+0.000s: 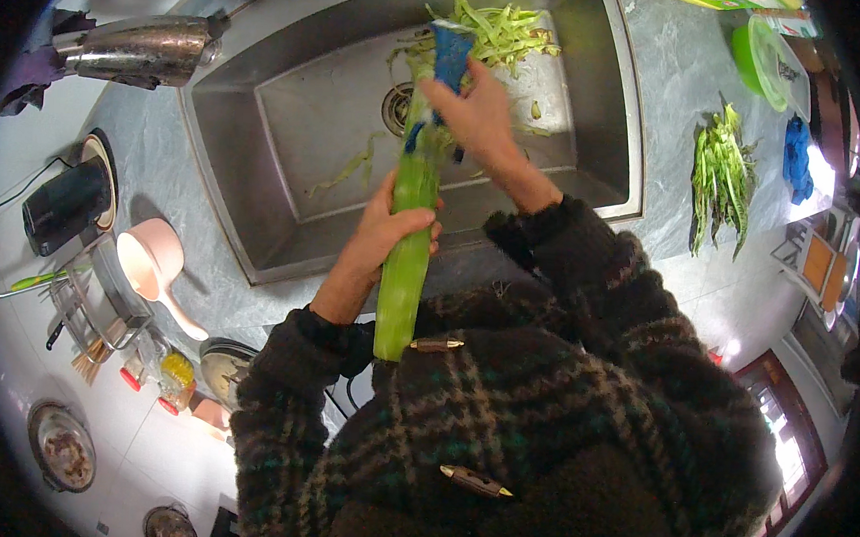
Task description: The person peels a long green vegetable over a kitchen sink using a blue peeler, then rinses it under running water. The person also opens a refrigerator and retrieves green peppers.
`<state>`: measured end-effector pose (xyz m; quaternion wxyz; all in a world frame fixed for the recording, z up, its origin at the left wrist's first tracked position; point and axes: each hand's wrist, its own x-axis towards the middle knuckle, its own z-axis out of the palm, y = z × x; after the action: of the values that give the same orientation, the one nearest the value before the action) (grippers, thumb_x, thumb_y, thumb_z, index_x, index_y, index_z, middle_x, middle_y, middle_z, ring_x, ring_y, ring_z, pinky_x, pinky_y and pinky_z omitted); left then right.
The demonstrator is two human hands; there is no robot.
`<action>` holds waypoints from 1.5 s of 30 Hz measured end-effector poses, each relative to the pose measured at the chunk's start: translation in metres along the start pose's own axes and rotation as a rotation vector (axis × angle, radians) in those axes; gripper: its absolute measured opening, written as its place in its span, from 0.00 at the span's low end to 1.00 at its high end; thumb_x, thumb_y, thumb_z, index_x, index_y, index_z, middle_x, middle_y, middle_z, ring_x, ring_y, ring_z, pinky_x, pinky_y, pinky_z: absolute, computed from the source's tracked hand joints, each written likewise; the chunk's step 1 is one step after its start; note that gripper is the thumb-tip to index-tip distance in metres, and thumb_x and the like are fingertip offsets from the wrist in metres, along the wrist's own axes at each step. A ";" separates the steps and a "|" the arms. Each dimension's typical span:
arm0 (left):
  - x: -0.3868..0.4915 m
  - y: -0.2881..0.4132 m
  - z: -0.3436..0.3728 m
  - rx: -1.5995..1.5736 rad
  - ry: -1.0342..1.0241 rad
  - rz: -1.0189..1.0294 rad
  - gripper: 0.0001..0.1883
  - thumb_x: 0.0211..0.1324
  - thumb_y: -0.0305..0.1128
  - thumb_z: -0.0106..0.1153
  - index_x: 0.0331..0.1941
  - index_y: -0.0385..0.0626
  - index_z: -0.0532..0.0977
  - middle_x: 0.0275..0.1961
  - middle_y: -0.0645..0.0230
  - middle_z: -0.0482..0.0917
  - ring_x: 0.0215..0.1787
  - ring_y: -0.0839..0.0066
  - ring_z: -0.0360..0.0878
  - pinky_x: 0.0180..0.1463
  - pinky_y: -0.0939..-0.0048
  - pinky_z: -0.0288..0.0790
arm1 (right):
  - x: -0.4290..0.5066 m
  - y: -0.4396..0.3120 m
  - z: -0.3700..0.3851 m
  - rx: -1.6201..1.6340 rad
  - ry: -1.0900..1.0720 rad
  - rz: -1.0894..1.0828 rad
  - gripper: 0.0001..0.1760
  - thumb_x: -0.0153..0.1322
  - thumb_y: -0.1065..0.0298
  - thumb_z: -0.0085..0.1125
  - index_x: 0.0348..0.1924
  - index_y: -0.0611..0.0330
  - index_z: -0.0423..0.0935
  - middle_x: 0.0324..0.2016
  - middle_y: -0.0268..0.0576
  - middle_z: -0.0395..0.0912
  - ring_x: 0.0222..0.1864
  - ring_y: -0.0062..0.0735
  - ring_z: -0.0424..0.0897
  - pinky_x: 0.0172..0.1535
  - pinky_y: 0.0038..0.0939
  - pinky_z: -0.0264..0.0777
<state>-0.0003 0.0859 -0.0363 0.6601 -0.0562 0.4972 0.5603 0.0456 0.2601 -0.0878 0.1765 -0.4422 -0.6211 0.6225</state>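
My left hand point(396, 226) is wrapped around a long, thick green vegetable stem point(407, 267), which looks like celtuce, above the near edge of the steel sink. Its far end reaches over the basin. My right hand point(481, 118) grips a blue-handled tool point(452, 54), probably a peeler, against the stem's far part; motion blur hides its working edge. A heap of pale green peelings point(511, 36) lies in the sink's far right corner, and thin strips point(355, 166) lie left of the stem. The drain point(397, 108) is partly behind the stem.
The steel sink's rim point(214, 213) surrounds the basin. On the right counter lie leafy green tops point(724, 178), a green plastic container point(758, 63) and a blue cloth point(798, 160). At left are a pink dipper point(151, 257), a black appliance point(67, 206) and a wire utensil rack point(100, 302).
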 end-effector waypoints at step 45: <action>-0.019 0.001 -0.011 -0.145 -0.032 -0.184 0.33 0.47 0.24 0.57 0.60 0.49 0.57 0.37 0.60 0.71 0.27 0.69 0.75 0.28 0.67 0.73 | 0.027 0.061 0.017 -0.093 0.224 -0.173 0.23 0.57 0.60 0.64 0.38 0.67 0.71 0.25 0.45 0.76 0.28 0.37 0.75 0.34 0.34 0.70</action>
<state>-0.0052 0.0658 -0.0275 0.7107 -0.1403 0.4375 0.5328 0.0380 0.2608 -0.1558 0.2773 -0.4614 -0.6614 0.5224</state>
